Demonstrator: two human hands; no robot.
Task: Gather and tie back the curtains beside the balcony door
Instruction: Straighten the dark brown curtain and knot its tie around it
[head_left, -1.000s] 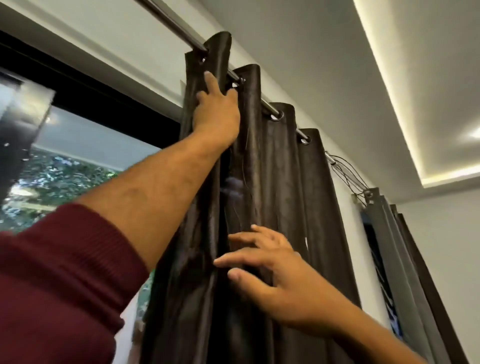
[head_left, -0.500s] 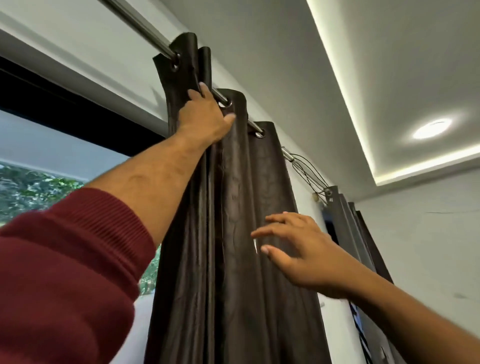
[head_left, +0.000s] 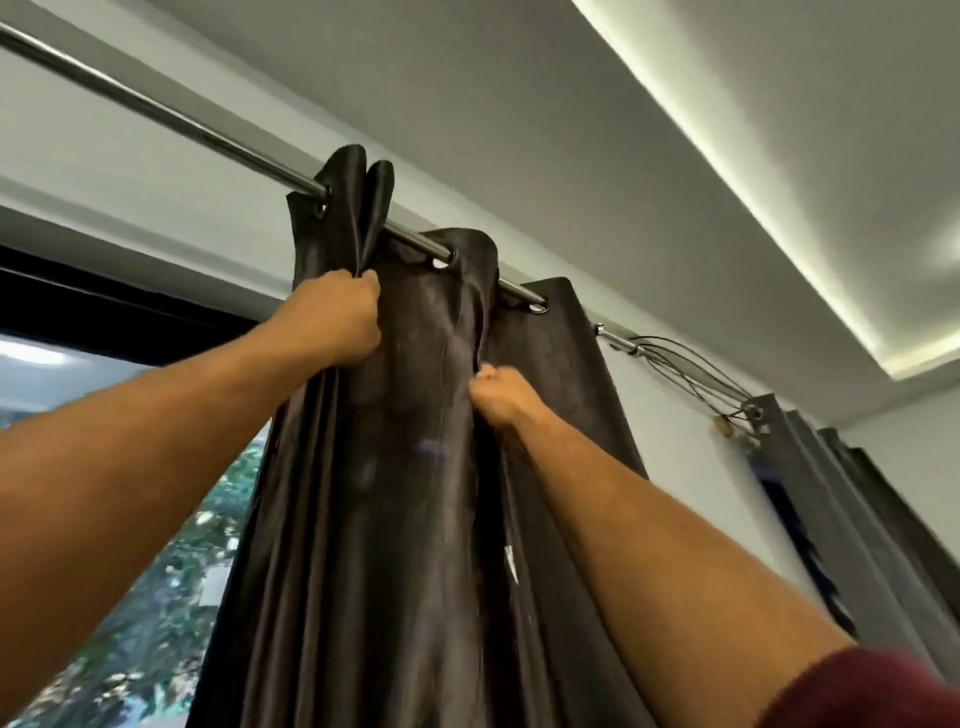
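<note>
A dark brown eyelet curtain (head_left: 415, 467) hangs in bunched folds from a metal rod (head_left: 156, 111) that slopes down to the right. My left hand (head_left: 332, 317) is raised high and clenched on the left folds, just below the rod. My right hand (head_left: 498, 395) is lower and to the right, its fingers closed on a fold at the curtain's right side. Both forearms reach up from the bottom corners of the view.
Behind the curtain on the left is the balcony door glass (head_left: 171, 597) with greenery outside, under a black frame (head_left: 104, 312). Loose wires (head_left: 691, 369) hang off the rod's right end. A second grey curtain (head_left: 831, 519) hangs further right. The ceiling has a lit cove.
My right hand went from open and spread near the fabric to closed on a fold. My left hand's grip tightened into a fist. The folds are bunched closer together.
</note>
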